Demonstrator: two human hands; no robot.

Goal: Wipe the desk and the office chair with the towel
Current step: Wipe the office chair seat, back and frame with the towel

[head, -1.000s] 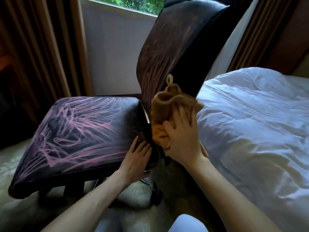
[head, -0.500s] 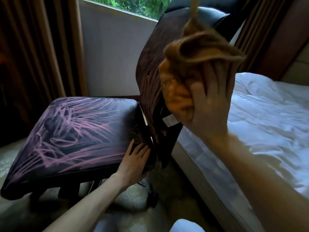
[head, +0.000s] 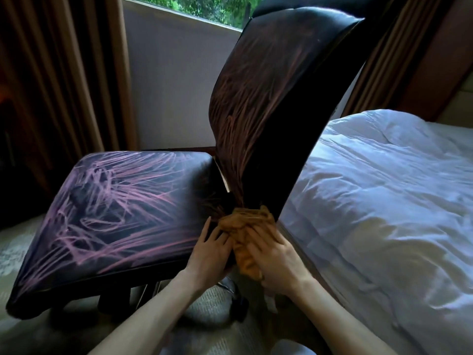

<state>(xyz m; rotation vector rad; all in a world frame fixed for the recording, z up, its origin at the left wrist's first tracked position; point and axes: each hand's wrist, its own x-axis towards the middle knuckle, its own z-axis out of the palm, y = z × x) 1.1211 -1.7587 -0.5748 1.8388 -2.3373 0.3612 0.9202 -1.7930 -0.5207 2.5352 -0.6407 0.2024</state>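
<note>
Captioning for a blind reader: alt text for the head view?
A right hand holds an orange towel against the base of an office chair's backrest; the left hand rests on the seat edge. A white bed stands alongside.

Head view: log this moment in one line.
phase: wiping office chair | right hand: holds towel against backrest base | left hand: rests flat on seat corner

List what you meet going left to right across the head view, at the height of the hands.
pale carpet → black padded chair seat streaked pink → left hand resting on the seat's edge → right hand holding the crumpled orange towel → rumpled white duvet
</note>
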